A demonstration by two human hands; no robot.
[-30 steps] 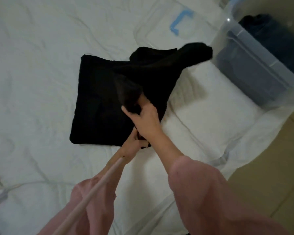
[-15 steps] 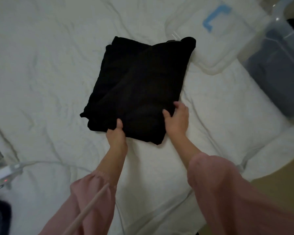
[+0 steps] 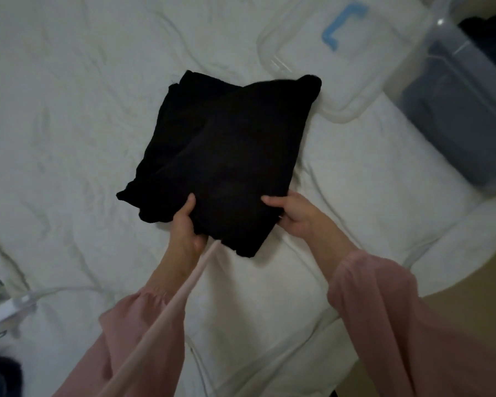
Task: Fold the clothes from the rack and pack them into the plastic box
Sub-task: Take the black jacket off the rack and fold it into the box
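One plastic box (image 3: 425, 57) sits far right with dark folded clothes (image 3: 467, 121) inside; its clear lid (image 3: 307, 55) lies on the white bed (image 3: 69, 116) beside it. I see my left hand (image 3: 185, 224) and right hand (image 3: 294, 210) gripping the folded black garment (image 3: 226, 156) by its near edge, thumbs on top, on the bed. Tan floor (image 3: 476, 299) shows at lower right.

the folded black cloth garment (image 3: 226, 156) lies on the white quilted bed (image 3: 69, 116); the clear plastic lid (image 3: 355, 70) lies behind-right of it, the clear plastic box (image 3: 447, 32) farther right.
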